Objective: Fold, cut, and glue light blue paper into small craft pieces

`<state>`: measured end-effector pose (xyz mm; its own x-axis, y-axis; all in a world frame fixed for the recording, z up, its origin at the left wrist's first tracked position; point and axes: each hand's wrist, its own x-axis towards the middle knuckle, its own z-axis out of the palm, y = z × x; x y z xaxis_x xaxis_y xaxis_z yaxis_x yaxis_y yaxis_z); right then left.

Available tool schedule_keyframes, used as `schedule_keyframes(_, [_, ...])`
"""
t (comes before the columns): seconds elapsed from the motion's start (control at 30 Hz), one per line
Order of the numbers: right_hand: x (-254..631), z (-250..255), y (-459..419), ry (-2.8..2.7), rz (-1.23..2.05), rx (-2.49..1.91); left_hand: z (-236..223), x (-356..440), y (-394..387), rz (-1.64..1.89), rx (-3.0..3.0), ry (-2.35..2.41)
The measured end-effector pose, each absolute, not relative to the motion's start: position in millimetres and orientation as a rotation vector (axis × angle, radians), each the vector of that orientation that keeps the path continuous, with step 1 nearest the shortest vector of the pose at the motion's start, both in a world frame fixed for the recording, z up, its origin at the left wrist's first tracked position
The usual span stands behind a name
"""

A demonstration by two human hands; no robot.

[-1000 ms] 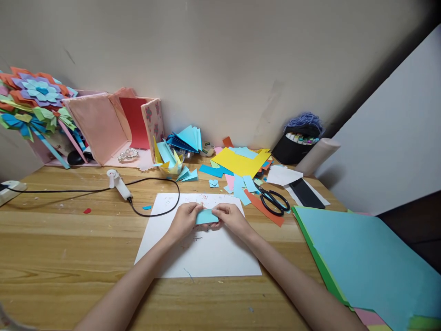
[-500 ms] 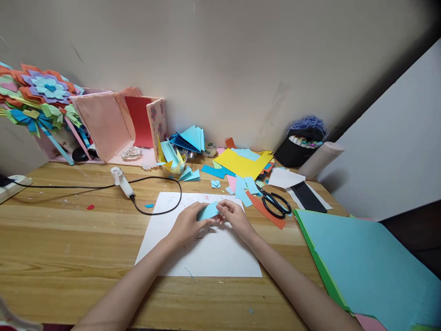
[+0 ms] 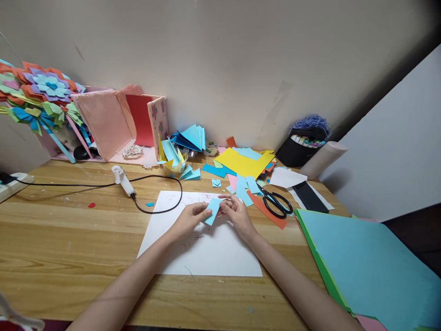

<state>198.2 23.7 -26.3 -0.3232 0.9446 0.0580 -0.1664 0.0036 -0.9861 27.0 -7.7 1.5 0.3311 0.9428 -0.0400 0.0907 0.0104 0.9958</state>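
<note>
A small light blue rectangle of paper [image 3: 212, 212] is held upright at a slant above a white sheet [image 3: 220, 257]. My left hand [image 3: 190, 219] pinches its lower left side, thumb in front and the other fingers partly hidden behind. At the upper right edge of the paper are the bent, closed fingers of my right hand [image 3: 234, 215], gripping it there; their tips are partly hidden. Marks and specks of colour dot the white sheet below. Just beyond my hands lies a little folded blue paper heart [image 3: 216, 183].
Black-handled scissors [image 3: 277, 203] rest right of my hands among paper scraps, including a yellow sheet [image 3: 237, 161]. A corded white glue gun [image 3: 123, 182] lies at left. Large coloured sheets [image 3: 368, 262] occupy the right side. A pink box [image 3: 99, 124] and paper flowers [image 3: 51, 87] stand back left.
The light blue paper has turned from lying nearly sideways to a steeper slant, its face more toward me. My left thumb now presses on its front.
</note>
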Motion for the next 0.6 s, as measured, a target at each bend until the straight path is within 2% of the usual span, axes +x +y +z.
schedule_keyframes(0.2, [196, -24, 19, -1.37, 1.481, -0.866, -3, 35, -14, 0.844, 1.458, 1.07])
schedule_keyframes(0.33, [195, -22, 16, -1.341, 1.488, -0.85, -7, 38, -15, 0.929, 1.36, 1.112])
schedule_keyframes(0.6, [193, -26, 19, -1.275, 1.636, -0.864, -7, 38, -17, 0.886, 1.347, 1.214])
